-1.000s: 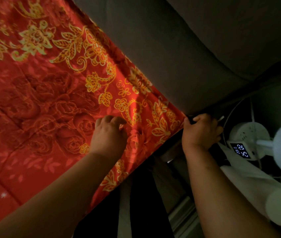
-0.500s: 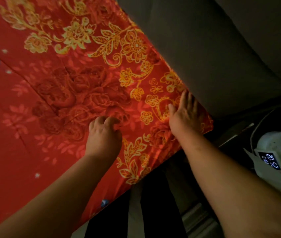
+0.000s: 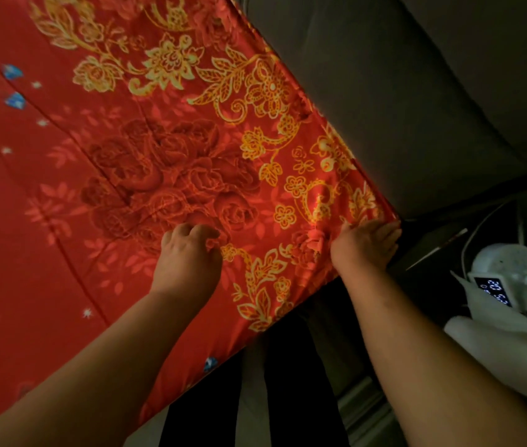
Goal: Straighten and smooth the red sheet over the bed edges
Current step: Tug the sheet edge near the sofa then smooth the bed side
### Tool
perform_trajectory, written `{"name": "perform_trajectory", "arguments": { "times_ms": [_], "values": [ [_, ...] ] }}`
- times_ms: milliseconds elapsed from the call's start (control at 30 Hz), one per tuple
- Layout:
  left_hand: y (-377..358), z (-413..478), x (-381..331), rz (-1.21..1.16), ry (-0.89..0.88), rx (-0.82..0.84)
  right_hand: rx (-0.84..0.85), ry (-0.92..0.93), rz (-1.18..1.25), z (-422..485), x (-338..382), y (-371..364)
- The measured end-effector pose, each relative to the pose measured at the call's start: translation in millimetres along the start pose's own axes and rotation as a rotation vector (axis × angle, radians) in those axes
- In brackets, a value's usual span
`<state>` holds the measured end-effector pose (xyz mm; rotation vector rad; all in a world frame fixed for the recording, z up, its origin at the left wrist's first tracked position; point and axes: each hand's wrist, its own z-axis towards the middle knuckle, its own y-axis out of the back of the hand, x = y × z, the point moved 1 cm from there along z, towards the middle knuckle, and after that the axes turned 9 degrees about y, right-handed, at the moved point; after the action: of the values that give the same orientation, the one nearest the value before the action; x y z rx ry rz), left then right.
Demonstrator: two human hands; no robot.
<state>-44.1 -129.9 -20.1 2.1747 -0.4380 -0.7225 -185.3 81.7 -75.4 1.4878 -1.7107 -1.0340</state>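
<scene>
Left hand (image 3: pixel 188 253) curled, pinching a fold of the red sheet (image 3: pixel 72 195) mid-frame; right hand (image 3: pixel 365 245) flat, pressing its corner centre-right beside the grey headboard (image 3: pixel 416 108). Risk: an uneven left pull could drag that corner off the edge and re-wrinkle it.

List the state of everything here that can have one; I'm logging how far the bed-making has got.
Red sheet with gold floral print: spread over the mattress, lightly creased near the corner, hanging over the near edge.
Left hand: fingers curled, resting on the sheet; whether it pinches fabric is unclear.
Right hand: fingers straight, pressing the sheet's corner beside the grey padded headboard.
White device's digital display: lit.
</scene>
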Motion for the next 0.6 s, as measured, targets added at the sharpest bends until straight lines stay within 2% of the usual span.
{"name": "perform_trajectory", "arguments": {
  "times_ms": [100,133,167,267,300,367,433,467,600],
  "values": [
    [4.0,-3.2,5.9,0.003,-0.016,0.013,-0.008,0.406,-0.129,-39.1,0.1,-21.3],
    [6.1,-4.3,9.3,0.007,-0.021,0.010,0.027,0.481,-0.192,-46.0,-6.7,-26.4],
    [8.6,-5.7,14.0,0.015,-0.023,0.007,0.067,0.447,-0.234,-47.5,-13.0,-28.1],
    [17.8,-10.0,27.8,0.015,-0.016,-0.019,0.104,0.153,-0.294,-49.5,-8.4,-18.1],
    [21.0,-12.4,32.1,0.011,-0.003,-0.022,0.079,0.183,-0.305,-56.0,2.7,-16.3],
    [27.8,-17.1,44.4,-0.005,0.030,-0.027,0.038,0.462,-0.280,-74.1,28.7,-23.9],
    [33.4,-23.2,57.8,-0.017,0.056,-0.029,0.152,0.647,-0.305,-92.7,37.7,-37.5],
    [36.5,-26.4,65.2,-0.019,0.065,-0.034,0.213,0.632,-0.364,-96.3,37.8,-44.7],
    [50.3,-39.1,95.0,-0.017,0.142,-0.047,0.344,0.291,-0.381,-97.8,52.2,-41.4]
  ]
}}
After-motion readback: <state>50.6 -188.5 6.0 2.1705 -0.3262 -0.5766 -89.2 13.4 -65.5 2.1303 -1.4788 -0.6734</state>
